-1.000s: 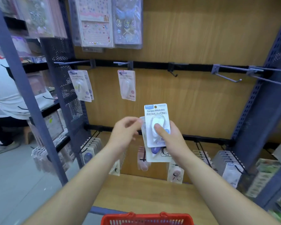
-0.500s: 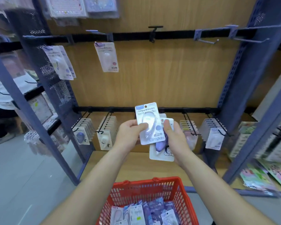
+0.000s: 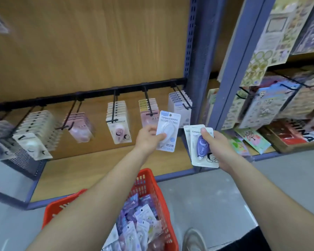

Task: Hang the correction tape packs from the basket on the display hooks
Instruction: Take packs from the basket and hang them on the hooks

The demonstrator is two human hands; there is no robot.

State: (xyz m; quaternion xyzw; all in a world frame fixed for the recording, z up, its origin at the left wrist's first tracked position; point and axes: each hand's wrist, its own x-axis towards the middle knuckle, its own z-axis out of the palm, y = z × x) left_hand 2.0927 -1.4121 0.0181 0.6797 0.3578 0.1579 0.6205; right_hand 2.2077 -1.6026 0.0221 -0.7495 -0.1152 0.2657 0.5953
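My left hand (image 3: 147, 140) pinches a pale blue correction tape pack (image 3: 168, 130), held upright just below the rightmost black display hook (image 3: 182, 97). My right hand (image 3: 217, 147) grips a small stack of packs (image 3: 202, 147) whose front one shows a purple tape. The two hands are apart. Below my left forearm stands the red basket (image 3: 149, 183) with several more packs (image 3: 138, 223) in it. Along the black rail (image 3: 91, 94) a row of hooks carries filled rows of packs (image 3: 117, 120).
A blue upright post (image 3: 190, 42) ends the bay on the right. Beyond it a second rack holds sticker sheets (image 3: 265, 105) on hooks and a low shelf. A wooden base shelf (image 3: 101, 171) lies under the hooks. A shoe (image 3: 194, 240) shows beside the basket on the grey floor.
The view has swung down and right to the lower rail. My left hand has taken the pale blue pack off the stack and carried it left and up, away from my right hand.
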